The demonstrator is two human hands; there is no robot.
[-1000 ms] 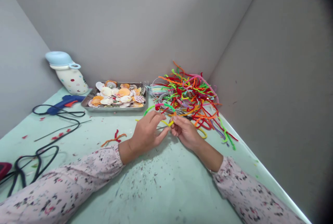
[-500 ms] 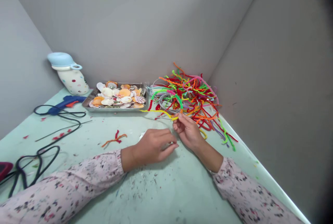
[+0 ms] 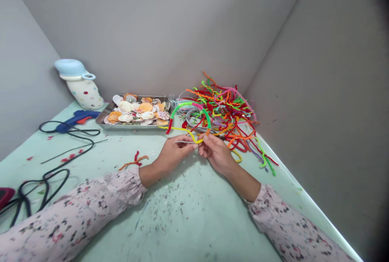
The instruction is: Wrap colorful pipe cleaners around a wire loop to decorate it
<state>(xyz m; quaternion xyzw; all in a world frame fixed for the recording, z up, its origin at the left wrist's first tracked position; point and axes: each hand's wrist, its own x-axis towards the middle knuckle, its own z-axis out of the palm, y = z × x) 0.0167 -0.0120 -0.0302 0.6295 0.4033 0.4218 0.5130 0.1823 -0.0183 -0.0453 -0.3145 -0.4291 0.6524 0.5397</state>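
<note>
My left hand (image 3: 172,154) and my right hand (image 3: 216,153) meet over the pale green table (image 3: 188,221), fingertips almost touching. Between them they pinch a bent pipe cleaner (image 3: 190,110) with green, pink, red and yellow stretches; it arches up and leftwards from my right fingers. A thin grey wire (image 3: 182,142) lies across my left fingertips. Just behind my hands is a tangled pile of coloured pipe cleaners (image 3: 226,116).
A metal tray of seashells (image 3: 136,115) stands at the back, left of the pile. A blue glue gun (image 3: 74,119) with its black cord (image 3: 51,172) lies far left, beside a dotted white bottle (image 3: 80,85). An orange-red scrap (image 3: 133,160) lies near my left wrist. Grey walls enclose the table.
My left hand dropped to the table half a second ago and has now come back up to the pipe cleaner at my right fingers. The arch has swung up and to the left.
</note>
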